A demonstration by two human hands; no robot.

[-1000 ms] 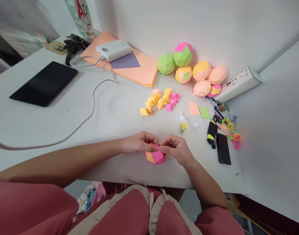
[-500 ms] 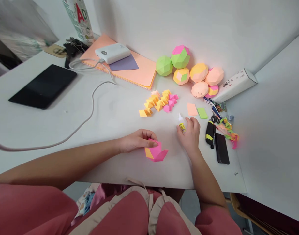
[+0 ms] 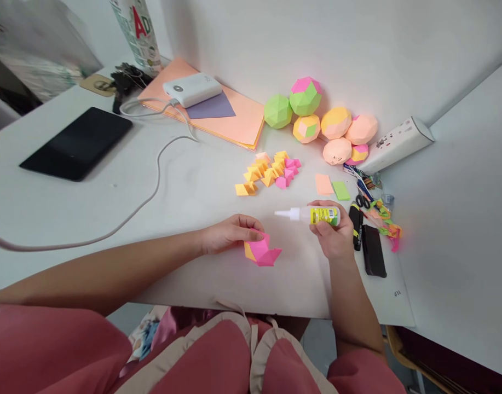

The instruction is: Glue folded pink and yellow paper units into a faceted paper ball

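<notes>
Pinching the rim of a pink-and-orange paper shape (image 3: pixel 259 253) between thumb and fingers, the left hand (image 3: pixel 231 235) holds it near the table's (image 3: pixel 209 279) front edge in the head view. The right hand's (image 3: pixel 335 236) fingers wrap a glue bottle (image 3: pixel 324 215), at two o'clock from the shape; its nozzle (image 3: pixel 293 214) points to nine o'clock, apart from the paper. Folded pieces (image 3: pixel 269 171) lie at twelve o'clock. A hard squeeze could drip glue on the table; too tight a pinch could crease the paper, and a knock could bend the flap (image 3: pixel 275 255) at three o'clock.
</notes>
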